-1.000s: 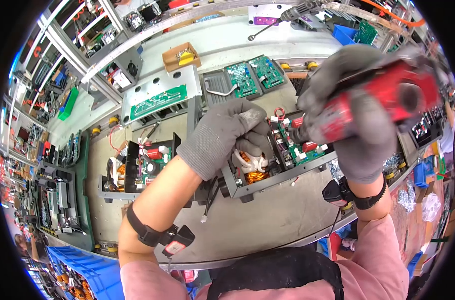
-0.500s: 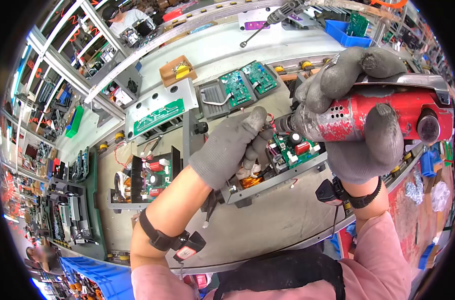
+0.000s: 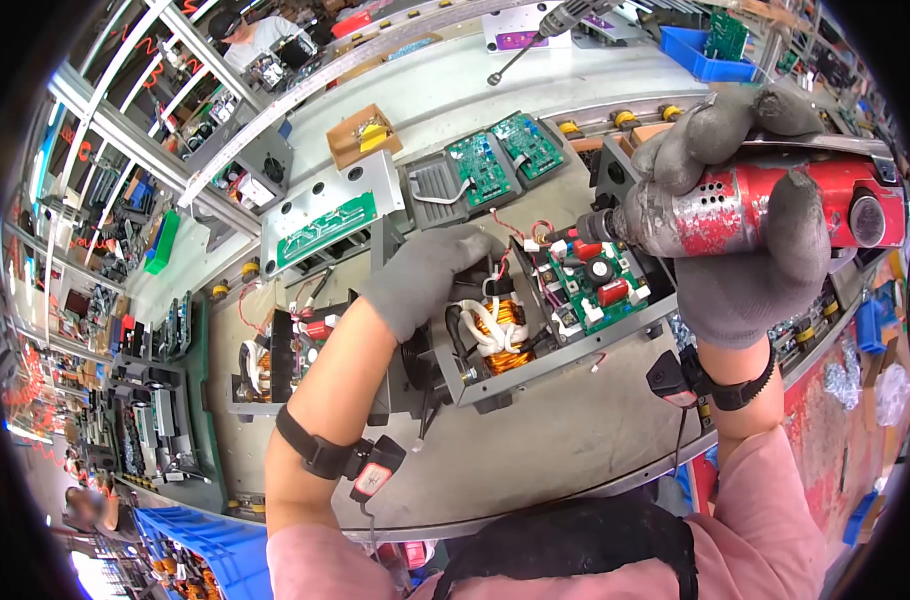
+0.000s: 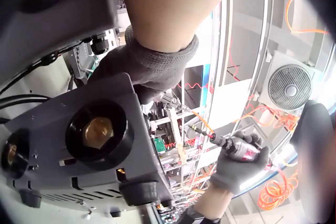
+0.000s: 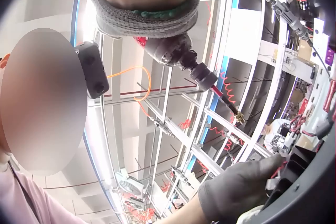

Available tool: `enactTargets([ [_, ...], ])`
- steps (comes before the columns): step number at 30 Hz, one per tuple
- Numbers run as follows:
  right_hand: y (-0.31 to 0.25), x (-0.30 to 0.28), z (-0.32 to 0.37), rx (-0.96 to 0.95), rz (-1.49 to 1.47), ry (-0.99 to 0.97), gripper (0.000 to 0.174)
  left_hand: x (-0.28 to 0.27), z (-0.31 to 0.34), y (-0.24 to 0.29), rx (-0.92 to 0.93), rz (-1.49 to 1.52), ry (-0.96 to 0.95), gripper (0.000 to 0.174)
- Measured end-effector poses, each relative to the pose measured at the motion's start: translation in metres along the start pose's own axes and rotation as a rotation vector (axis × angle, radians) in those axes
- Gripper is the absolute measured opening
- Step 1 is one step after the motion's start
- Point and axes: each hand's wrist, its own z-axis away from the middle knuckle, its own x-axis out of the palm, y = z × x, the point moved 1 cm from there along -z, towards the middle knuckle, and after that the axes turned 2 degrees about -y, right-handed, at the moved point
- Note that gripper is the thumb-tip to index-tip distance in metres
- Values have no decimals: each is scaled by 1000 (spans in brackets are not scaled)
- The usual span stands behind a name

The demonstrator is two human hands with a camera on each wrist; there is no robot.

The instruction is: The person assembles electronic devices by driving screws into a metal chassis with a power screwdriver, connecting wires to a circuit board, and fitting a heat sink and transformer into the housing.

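**While the right hand [image 3: 740,292] grips a red driver [image 3: 733,215], the left hand [image 3: 421,282] is at an open case [image 3: 565,358]**

Where the room stretches away to the left, I see cluttered racks behind a pale metal frame [image 3: 140,140], a green bin [image 3: 161,242], a row of dark metal units [image 3: 160,415] and, low down, a blue crate [image 3: 210,540] of copper-coloured parts. Next comes the table [image 3: 535,440], bare grey-beige along its near side, with a second case [image 3: 258,408] standing on it. Behind that case is a white metal panel [image 3: 380,190] carrying a green board, and farther back a small cardboard box [image 3: 350,150] sits on a white surface.

Mid-table stands the open case, a copper coil [image 3: 515,357] in its left part, a green circuit board [image 3: 580,300] in its right. The gloved left hand is at its upper left edge; its fingertips are hidden, so I cannot tell whether they pinch anything. Two grey trays [image 3: 435,200] with boards lie beyond.

The gloved right hand is clenched round the driver above the case's right side, the bit pointing left. Farther right are a worn red surface [image 3: 820,450] and blue bins [image 3: 868,330]. From the left wrist, a box fan [image 4: 290,88] shows above coiled orange hose [image 4: 275,193].
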Motion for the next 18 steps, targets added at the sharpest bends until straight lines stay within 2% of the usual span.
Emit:
enactTargets([
  [1,0,1,1,1,1,5,40,1,4,9,-170,178,25,27],
  [3,0,5,3,54,-25,70,41,1,0,1,-239,218,53,25],
  [5,2,8,2,66,-54,56,41,-2,-3,-1,-305,255,85,24],
  [7,3,7,3,80,-79,46,42,-4,-6,2,-193,-644,129,21],
  [8,4,4,3,71,-82,23,42,-1,-8,1,-194,-644,122,21],
  [10,6,-1,3,65,-77,5,42,9,-9,1,-25,-944,71,20],
  [11,7,-5,3,59,-68,23,42,8,-5,1,51,-981,57,22],
  [12,8,-7,4,53,-61,42,42,3,-3,6,52,-979,52,22],
  [14,8,-2,1,72,-112,67,42,-6,3,16,-188,-650,-257,22],
  [15,11,-4,-1,58,-129,2,43,-8,4,13,-265,-627,-348,22],
  [16,12,-5,-2,46,-146,-63,43,-9,5,9,-270,-628,-354,22],
  [17,12,5,0,92,-241,46,43,-8,6,3,-117,-625,-411,23],
  [18,15,3,1,96,-241,55,43,-7,7,-1,37,-618,-466,25],
])
